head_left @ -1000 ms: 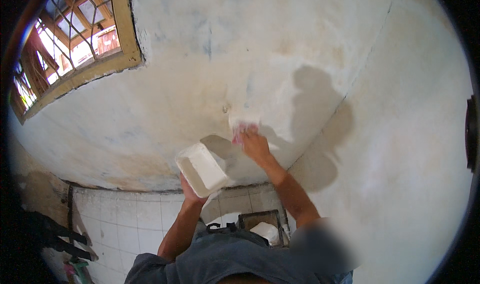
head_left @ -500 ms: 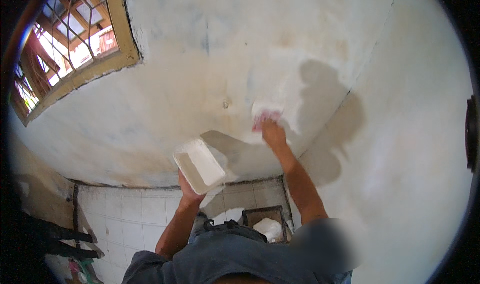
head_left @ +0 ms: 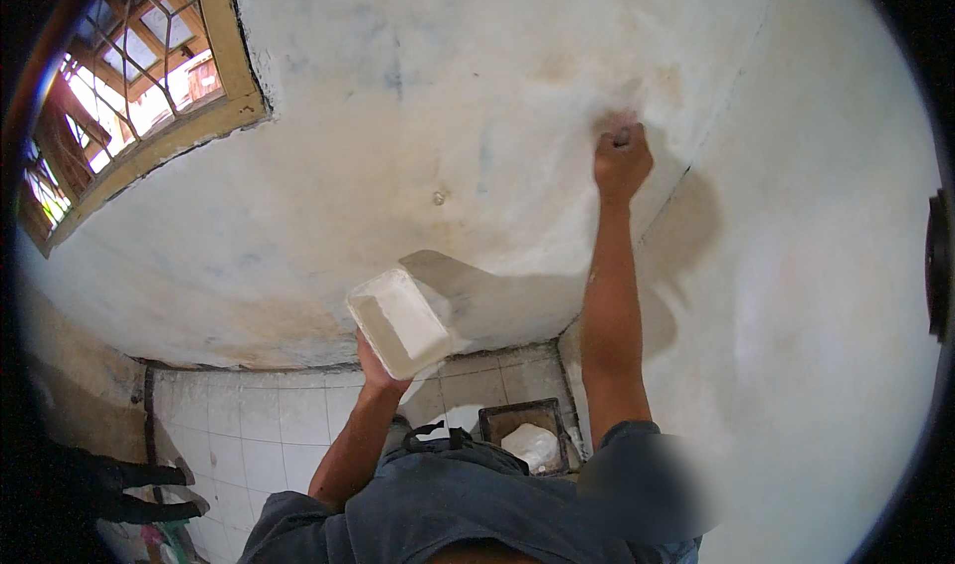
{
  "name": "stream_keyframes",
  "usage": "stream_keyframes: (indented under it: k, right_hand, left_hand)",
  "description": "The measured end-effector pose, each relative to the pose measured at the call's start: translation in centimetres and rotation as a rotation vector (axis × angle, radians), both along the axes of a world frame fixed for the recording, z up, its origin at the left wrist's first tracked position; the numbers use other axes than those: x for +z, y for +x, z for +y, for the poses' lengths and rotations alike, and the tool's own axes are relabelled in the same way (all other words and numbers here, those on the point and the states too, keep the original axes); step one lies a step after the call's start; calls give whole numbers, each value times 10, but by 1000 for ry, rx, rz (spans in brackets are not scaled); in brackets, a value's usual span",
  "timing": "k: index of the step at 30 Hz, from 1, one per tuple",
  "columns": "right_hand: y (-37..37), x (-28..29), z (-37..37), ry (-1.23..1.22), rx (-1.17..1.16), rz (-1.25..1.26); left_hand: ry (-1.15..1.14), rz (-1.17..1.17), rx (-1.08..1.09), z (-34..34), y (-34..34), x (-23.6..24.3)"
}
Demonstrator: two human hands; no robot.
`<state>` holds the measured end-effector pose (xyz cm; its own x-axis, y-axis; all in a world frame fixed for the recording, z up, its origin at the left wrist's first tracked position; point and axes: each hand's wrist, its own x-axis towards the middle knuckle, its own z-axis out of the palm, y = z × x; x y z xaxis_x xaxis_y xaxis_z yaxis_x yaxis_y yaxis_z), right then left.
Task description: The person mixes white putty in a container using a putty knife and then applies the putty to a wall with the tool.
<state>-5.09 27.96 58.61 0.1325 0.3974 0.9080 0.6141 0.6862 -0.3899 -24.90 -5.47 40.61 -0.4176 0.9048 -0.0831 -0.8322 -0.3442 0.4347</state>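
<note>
My left hand (head_left: 376,367) grips a white rectangular tub (head_left: 418,310) from beneath and its near left side. The tub is tilted, with off-white paste smeared inside. Higher up, on the wall (head_left: 348,156) near the corner, my right hand (head_left: 624,166) is closed around a pink putty scraper (head_left: 624,122). Its blade appears to lie against the wall, but most of it is hidden or blurred. Patchy beige and bluish stains show through the wall's whitish coat.
A barred window (head_left: 139,67) in a yellowish frame is at upper left. On the tiled floor (head_left: 249,415) below, a dark square container (head_left: 492,423) holds a white bag (head_left: 532,445). Another wall (head_left: 816,266) meets the first at right, and dark legs (head_left: 149,492) show at lower left.
My right hand has moved up and to the right along the wall with the scraper, and the arm is straighter. My left hand and the tub have hardly moved.
</note>
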Motion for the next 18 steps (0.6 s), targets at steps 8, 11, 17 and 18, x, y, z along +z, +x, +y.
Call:
stream_keyframes:
  k: [8,11,17,18]
  right_hand:
    - [-79,-234,-85,-103,162,-1032]
    - [-56,-260,-122,-71,362,-956]
    - [-35,-119,-95,-438,59,-660]
    - [-32,-83,-82,-265,36,-471]
  left_hand:
    - [50,33,5,1,1,-11]
    - [63,31,36,-6,-5,-11]
    - [64,37,41,-12,-4,-2]
    - [66,107,32,-12,-4,0]
